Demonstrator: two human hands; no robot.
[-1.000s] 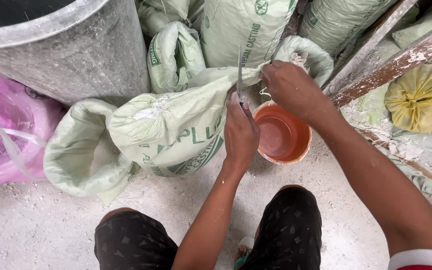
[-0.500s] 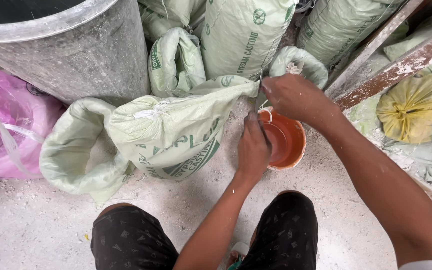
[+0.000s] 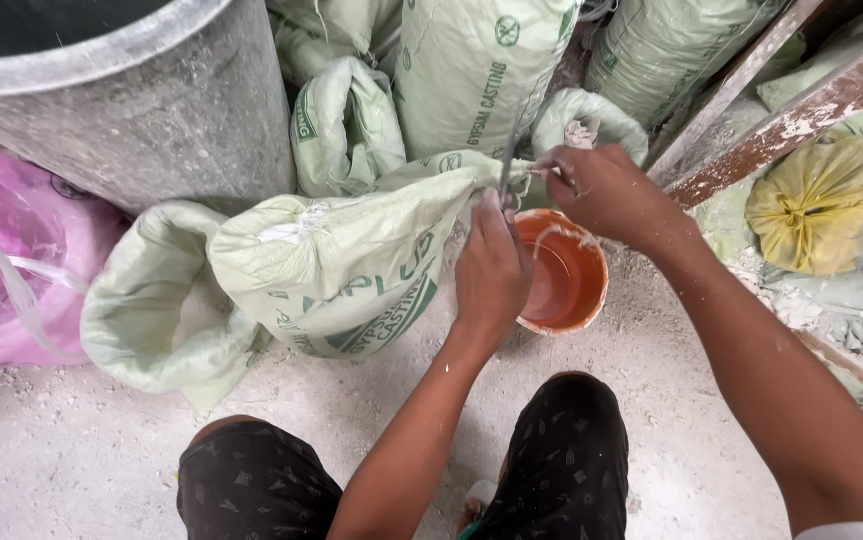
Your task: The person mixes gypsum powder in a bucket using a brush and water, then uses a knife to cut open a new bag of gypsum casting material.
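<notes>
Squatting over a dusty concrete floor (image 3: 71, 470), the person works with both hands at the mouth of a pale green woven sack (image 3: 351, 265) that lies on its side. The left hand (image 3: 491, 265) is clenched round a thin grey blade-like tool (image 3: 511, 150), which stands nearly upright out of the top of the fist; the blade's edge sits against the sack's gathered neck, just beyond the knuckles. The right hand (image 3: 606, 195) is pinched shut on a bit of the sack's stitching thread (image 3: 541, 172), pulled toward that hand from the neck. The two hands are near each other, the right one slightly farther from the body and to the right of the left.

Directly beneath and between both hands stands an orange plastic bucket (image 3: 566, 285), smeared white inside; the left hand's wrist overlaps its near rim. To the left of the left hand, past the lying sack, slumps an opened, partly emptied sack (image 3: 141, 310), and beyond that a pink plastic bag (image 3: 21, 260). Ahead of the hands stand several upright green sacks (image 3: 471, 70) and a large grey drum (image 3: 141, 110). To the right of the right hand run rusty slanted bars (image 3: 791, 110), with a tied yellow bag (image 3: 821, 205) behind them. The person's knees in black patterned shorts (image 3: 551, 450) show below the forearms.
</notes>
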